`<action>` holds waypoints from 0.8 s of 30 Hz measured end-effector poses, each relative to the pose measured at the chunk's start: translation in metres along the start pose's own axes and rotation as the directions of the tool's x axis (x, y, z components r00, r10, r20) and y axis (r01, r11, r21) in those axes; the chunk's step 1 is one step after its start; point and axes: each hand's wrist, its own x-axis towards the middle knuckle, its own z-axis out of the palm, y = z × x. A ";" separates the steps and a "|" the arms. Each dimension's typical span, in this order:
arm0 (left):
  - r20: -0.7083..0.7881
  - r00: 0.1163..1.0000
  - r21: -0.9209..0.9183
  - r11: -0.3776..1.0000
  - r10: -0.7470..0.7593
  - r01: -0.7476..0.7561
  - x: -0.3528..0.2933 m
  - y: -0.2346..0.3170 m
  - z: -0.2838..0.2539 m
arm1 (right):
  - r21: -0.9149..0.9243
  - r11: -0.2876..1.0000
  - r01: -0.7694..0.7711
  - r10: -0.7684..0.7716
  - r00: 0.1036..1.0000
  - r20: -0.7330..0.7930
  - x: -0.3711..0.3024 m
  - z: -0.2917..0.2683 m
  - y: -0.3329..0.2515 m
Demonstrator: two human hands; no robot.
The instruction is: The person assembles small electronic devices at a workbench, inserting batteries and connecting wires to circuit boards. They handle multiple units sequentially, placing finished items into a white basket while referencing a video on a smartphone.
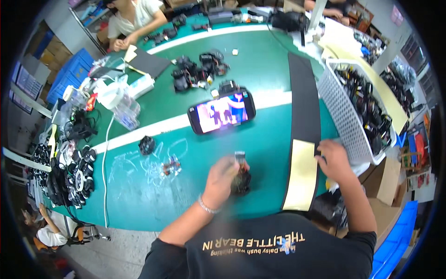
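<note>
Just below the frame's centre, the left hand (220, 182) pinched a shiny, boxy piece (239, 157) by a dark, rounded bundle (241, 184), while the right hand (336, 162), fingers loosely open, neared a flat cream sheet (300, 174).

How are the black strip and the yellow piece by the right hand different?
The black strip is dark; the yellow piece is pale. The black strip reaches far across the table; the yellow piece is shorter, at the strip's near end. Both look flat.

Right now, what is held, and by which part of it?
Left hand: fingers seem to pinch a small silver-ended part, just behind that end; blur hides the exact grip. Right hand: no hold visible.
</note>
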 end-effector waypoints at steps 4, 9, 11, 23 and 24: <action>0.035 0.999 -0.047 0.998 0.038 -0.036 0.002 -0.006 0.001 | -0.133 0.981 0.142 -0.144 0.990 -0.003 -0.003 0.013 0.003; 0.034 0.999 -0.080 0.997 0.026 -0.023 0.002 -0.001 0.003 | -0.181 0.961 0.208 -0.228 0.968 -0.101 0.000 0.016 0.007; 0.033 0.999 -0.088 0.996 0.035 -0.032 0.002 -0.001 0.004 | -0.183 0.963 0.196 -0.217 0.971 -0.100 0.003 0.014 0.006; 0.044 0.995 -0.106 0.991 0.092 -0.086 0.002 -0.005 0.001 | -0.126 0.990 -0.062 0.050 0.994 -0.093 0.022 0.030 0.031; 0.038 0.996 -0.113 0.990 0.085 -0.081 0.001 -0.004 0.002 | -0.048 0.992 -0.118 0.112 0.987 -0.118 0.024 0.030 0.030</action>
